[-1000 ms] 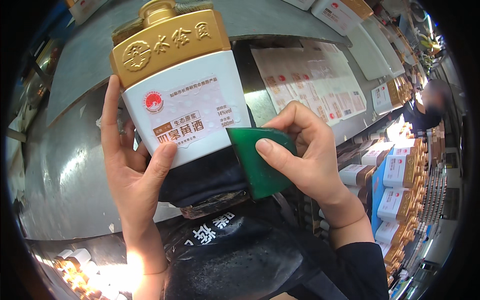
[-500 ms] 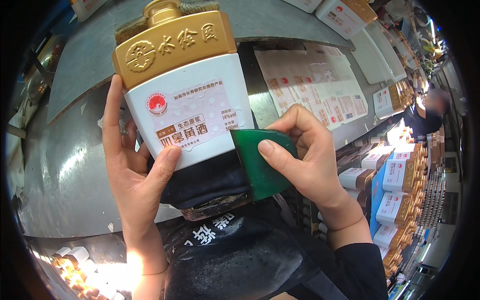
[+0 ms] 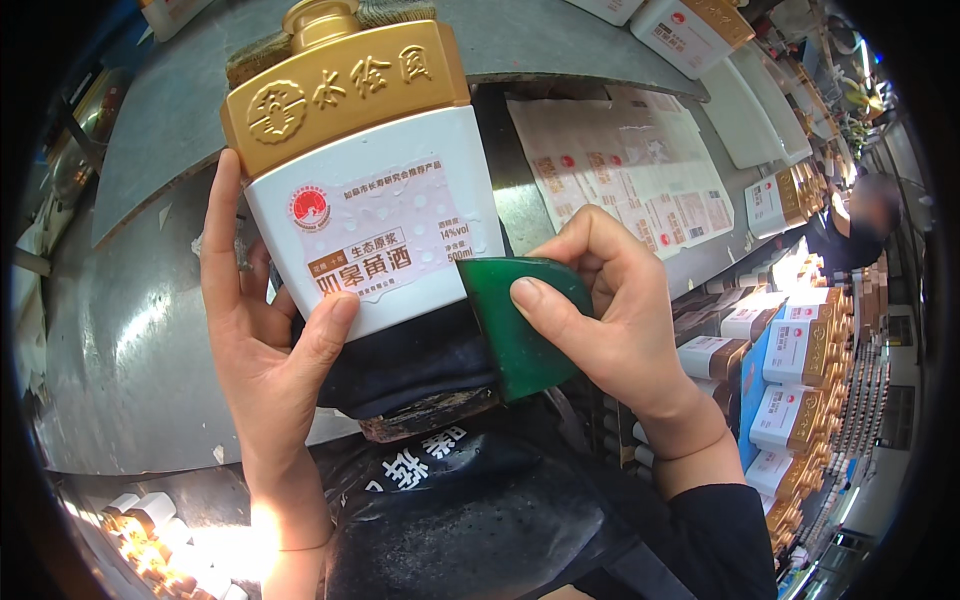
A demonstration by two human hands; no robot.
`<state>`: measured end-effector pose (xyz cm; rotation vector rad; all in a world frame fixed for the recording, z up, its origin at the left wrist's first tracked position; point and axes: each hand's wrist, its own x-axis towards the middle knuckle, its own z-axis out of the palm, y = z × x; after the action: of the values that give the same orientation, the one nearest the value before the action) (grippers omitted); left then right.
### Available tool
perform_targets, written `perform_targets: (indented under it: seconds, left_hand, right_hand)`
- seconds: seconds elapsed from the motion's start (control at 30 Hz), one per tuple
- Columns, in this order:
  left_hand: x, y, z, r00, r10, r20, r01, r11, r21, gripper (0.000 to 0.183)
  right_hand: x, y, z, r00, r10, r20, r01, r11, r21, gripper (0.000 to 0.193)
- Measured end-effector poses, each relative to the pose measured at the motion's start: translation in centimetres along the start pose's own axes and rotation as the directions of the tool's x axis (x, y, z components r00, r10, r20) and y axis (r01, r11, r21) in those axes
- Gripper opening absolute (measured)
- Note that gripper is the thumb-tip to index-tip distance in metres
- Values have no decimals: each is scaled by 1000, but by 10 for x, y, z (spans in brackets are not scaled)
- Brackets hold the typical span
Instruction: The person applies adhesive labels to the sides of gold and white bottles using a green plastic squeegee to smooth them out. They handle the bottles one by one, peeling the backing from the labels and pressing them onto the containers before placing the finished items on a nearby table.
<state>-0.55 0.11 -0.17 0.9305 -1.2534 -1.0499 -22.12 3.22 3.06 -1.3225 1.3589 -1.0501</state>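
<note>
A flat white bottle with a gold shoulder and neck [image 3: 400, 290] leans upright in front of me, tilted a little to the left. On its white face sits a wet, pale pink label [image 3: 385, 215] with droplets and small bubbles. My left hand [image 3: 265, 320] grips the bottle's lower left side, thumb on the front near the label's bottom edge, fingers along the side and behind. My right hand [image 3: 610, 310] pinches a green squeegee blade [image 3: 530, 345], its upper left corner against the bottle's lower right edge. Dark cloth [image 3: 410, 365] lies under the bottle.
Sheets of printed labels [image 3: 625, 165] lie on the grey metal table [image 3: 130, 370] beyond the bottle. White trays [image 3: 755, 110] and more bottles [image 3: 690, 35] stand at the far right. Rows of gold-and-white bottles [image 3: 785, 415] fill the right side. A person [image 3: 860, 225] is further back.
The bottle has shifted very slightly left with my left hand. The green squeegee has moved slightly left too and stays at the bottle's lower right.
</note>
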Motion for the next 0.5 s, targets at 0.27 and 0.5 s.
perform_targets:
  seconds: [0.27, 0.5]
  left_hand:
    - [-1, 0, 0, 1000, -15, 17, 15, 1000, -10, 90]
    - [-1, -5, -8, 998, -51, -48, 42, 984, -171, 90]
  right_hand:
    - [0, 1, -2, 1000, -13, -4, 13, 998, -55, 17]
    - [4, -16, -27, 989, -113, 93, 112, 994, 21, 22]
